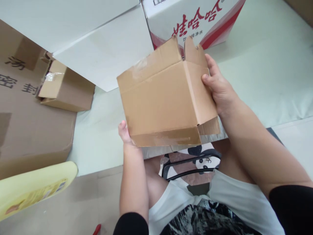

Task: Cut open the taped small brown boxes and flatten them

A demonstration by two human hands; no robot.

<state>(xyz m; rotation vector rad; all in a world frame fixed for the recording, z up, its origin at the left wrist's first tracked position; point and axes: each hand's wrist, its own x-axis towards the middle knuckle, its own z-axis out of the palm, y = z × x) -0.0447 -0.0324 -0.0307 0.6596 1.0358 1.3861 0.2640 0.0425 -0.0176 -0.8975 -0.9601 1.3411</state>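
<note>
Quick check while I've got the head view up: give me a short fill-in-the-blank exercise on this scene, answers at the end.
1. Going by height in the picture, the right hand sits ____ than the left hand on the brown box they hold.
2. The large lettering on the white carton is ____.
3. Both sleeves are ____.
4. The cartoon animal below the box in the picture is a ____.

Missing words: higher; red; black; panda.
</note>
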